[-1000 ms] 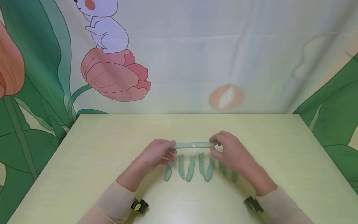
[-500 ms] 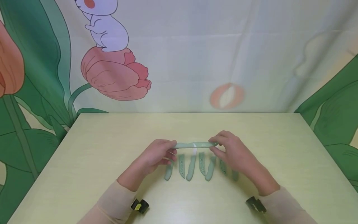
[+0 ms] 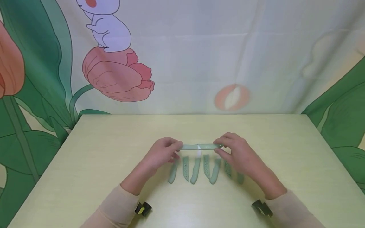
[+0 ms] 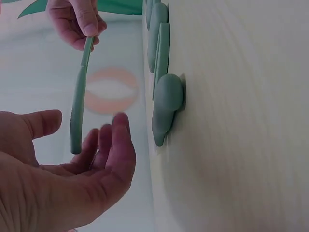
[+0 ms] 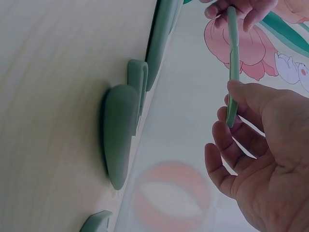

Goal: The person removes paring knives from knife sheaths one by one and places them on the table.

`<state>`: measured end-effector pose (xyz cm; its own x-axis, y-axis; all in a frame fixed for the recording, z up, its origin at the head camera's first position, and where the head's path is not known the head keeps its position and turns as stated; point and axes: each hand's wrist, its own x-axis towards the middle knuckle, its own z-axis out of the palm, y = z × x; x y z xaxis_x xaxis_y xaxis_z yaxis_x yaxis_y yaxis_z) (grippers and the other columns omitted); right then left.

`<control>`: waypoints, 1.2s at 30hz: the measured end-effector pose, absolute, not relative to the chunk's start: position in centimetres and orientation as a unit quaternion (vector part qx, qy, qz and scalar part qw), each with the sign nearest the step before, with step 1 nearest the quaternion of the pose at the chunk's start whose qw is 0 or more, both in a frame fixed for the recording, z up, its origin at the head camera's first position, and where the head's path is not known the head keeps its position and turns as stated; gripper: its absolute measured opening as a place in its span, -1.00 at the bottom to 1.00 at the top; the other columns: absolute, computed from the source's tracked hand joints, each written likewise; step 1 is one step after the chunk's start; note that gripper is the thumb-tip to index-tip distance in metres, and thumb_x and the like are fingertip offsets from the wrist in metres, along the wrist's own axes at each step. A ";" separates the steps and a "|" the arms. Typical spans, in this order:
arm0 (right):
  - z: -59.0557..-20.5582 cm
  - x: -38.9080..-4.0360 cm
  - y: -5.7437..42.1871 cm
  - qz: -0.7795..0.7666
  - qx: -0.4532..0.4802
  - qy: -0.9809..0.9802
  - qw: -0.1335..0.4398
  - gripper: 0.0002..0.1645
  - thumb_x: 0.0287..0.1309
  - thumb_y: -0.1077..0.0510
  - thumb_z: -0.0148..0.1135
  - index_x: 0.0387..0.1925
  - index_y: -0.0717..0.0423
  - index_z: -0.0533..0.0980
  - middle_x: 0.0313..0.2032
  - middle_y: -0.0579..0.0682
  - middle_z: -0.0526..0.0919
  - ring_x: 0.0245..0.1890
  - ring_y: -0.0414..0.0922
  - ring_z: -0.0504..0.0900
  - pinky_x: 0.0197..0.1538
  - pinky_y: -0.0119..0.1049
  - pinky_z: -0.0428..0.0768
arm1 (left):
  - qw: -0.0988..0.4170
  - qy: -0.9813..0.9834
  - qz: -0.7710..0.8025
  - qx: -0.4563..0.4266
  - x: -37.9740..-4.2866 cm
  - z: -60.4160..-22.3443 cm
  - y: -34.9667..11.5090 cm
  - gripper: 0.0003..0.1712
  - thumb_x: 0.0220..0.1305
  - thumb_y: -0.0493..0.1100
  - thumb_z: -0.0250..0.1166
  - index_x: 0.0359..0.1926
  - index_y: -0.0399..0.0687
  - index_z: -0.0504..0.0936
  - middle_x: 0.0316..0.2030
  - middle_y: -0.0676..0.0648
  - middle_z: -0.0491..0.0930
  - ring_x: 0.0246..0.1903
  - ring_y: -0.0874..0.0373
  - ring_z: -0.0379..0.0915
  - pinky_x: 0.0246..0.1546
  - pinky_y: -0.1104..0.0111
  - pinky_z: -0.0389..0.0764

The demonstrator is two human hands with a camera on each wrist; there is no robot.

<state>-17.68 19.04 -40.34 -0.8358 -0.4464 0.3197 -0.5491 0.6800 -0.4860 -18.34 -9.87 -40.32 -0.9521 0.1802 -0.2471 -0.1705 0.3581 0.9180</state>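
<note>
A small green knife (image 3: 189, 147) in a matching green sheath (image 3: 209, 146) is held level above the table. My right hand (image 3: 240, 155) pinches the sheath end between thumb and fingers, also plain in the right wrist view. Around the handle end is my left hand (image 3: 159, 153); the left wrist view shows its thumb (image 4: 47, 122) apart from the handle (image 4: 77, 128) and its fingers spread loosely on the other side. Below them lie several loose green pieces: a knife (image 3: 195, 171) with a white blade, other handles (image 3: 215, 172), and slotted sheaths (image 3: 186, 169).
The pale wooden table (image 3: 99, 158) extends to both sides and in front of the loose pieces. Behind its far edge hangs a printed curtain (image 3: 185, 63). Part of one green handle (image 3: 240, 178) is hidden under the right hand.
My left hand has risen slightly and shifted right at the handle end, its fingers changing position. The right hand keeps its pinch on the sheath, and the loose pieces stay put.
</note>
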 end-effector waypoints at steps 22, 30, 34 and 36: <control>-40.3 -17.3 18.2 0.272 0.283 -0.915 0.098 -0.76 0.26 0.26 0.52 -0.03 0.12 0.74 -0.11 -0.03 0.71 -0.10 -0.05 0.65 0.01 -0.09 0.70 | -0.125 0.947 0.182 0.232 -16.9 -40.1 -8.4 -0.44 0.27 0.00 0.58 0.23 -0.04 0.68 0.08 -0.08 0.62 0.07 -0.11 0.55 0.01 0.03 0.61; -40.5 -17.2 18.0 0.262 0.296 -0.912 0.109 -0.76 0.25 0.24 0.53 -0.05 0.11 0.74 -0.11 -0.03 0.71 -0.08 -0.04 0.65 0.02 -0.09 0.70 | -0.128 0.946 0.154 0.254 -16.3 -40.2 -8.1 -0.55 0.29 -0.05 0.57 0.16 -0.02 0.72 -0.01 -0.02 0.63 -0.01 -0.03 0.53 -0.06 0.16 0.57; -40.4 -17.1 17.9 0.259 0.298 -0.912 0.110 -0.77 0.26 0.24 0.52 -0.05 0.10 0.74 -0.11 -0.03 0.71 -0.07 -0.04 0.66 0.03 -0.09 0.69 | -0.135 0.945 0.141 0.262 -16.1 -40.2 -7.9 -0.58 0.30 -0.07 0.56 0.13 -0.02 0.74 -0.04 -0.01 0.65 -0.06 0.00 0.54 -0.12 0.22 0.56; -40.4 -17.1 17.8 0.258 0.300 -0.911 0.111 -0.76 0.25 0.24 0.53 -0.05 0.11 0.74 -0.11 -0.03 0.71 -0.07 -0.03 0.66 0.03 -0.09 0.69 | -0.137 0.945 0.137 0.264 -16.1 -40.1 -7.9 -0.60 0.30 -0.08 0.56 0.12 -0.02 0.75 -0.06 -0.01 0.66 -0.09 0.00 0.54 -0.15 0.24 0.55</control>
